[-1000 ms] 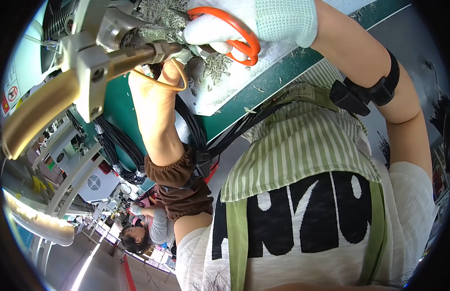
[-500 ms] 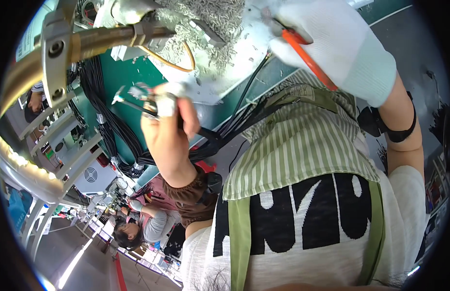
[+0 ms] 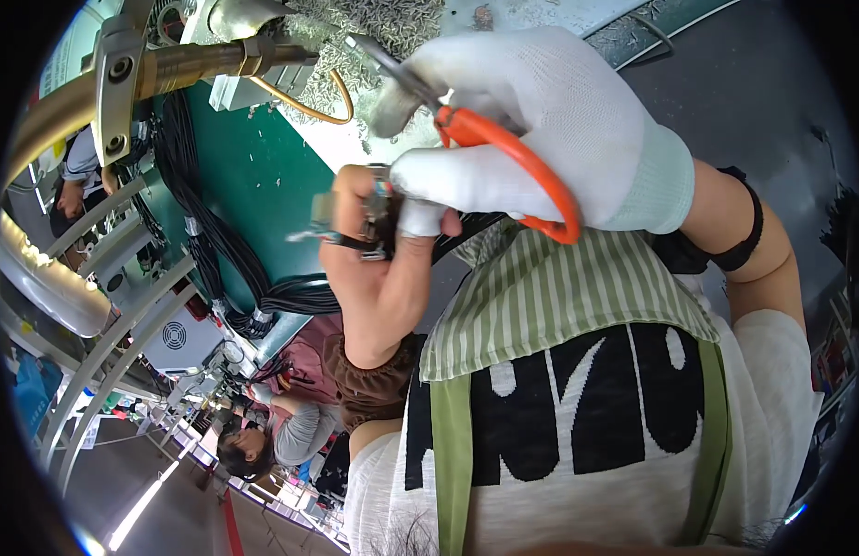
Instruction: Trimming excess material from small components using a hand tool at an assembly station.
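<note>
At the left, a brass-coloured tube point(image 3: 189, 70) is held in a metal bracket point(image 3: 113, 111), and black cables point(image 3: 202, 213) are bundled on a green surface point(image 3: 249, 185). A small wired part point(image 3: 379, 221) is gripped in the curled left hand point(image 3: 388, 273), below grey clippings point(image 3: 383, 17). Orange-handled cutters point(image 3: 541, 173) are grasped in the gloved right hand point(image 3: 568, 111), their blade opening impossible to tell; the left hand is met by gloved fingers.

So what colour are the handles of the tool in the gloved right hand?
The tool's handles are orange-red; they show best in the head view.
</note>
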Demonstrator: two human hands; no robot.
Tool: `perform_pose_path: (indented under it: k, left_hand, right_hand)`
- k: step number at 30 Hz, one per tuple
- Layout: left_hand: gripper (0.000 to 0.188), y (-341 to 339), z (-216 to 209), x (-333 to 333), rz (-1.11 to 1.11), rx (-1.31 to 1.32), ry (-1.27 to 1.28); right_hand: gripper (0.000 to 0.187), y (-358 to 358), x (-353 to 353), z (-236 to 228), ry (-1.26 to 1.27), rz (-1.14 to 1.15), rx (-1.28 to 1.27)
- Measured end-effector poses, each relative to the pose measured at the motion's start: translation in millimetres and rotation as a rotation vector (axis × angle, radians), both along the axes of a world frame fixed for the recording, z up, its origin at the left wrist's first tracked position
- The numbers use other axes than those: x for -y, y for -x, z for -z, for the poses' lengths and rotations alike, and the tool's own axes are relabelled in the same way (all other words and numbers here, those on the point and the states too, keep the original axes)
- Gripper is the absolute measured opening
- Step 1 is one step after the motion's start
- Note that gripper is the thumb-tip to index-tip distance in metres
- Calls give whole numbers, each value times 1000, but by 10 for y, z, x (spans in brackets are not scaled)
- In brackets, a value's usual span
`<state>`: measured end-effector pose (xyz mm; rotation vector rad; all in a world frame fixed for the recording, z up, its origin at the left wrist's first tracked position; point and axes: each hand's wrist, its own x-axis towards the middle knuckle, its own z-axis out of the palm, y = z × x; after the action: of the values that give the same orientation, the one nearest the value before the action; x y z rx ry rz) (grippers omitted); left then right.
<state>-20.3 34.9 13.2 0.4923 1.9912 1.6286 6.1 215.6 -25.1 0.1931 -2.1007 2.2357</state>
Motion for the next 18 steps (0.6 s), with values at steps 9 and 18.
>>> perform_pose_path:
  k: [9, 18]
  left_hand:
    - [27, 16, 158, 51, -104, -421, 11]
    - [18, 205, 88, 162, 396, -702, 59]
  right_hand:
    - [13, -54, 1, -99, -320, 154, -80]
    - [15, -68, -282, -150, 401, -585, 632]
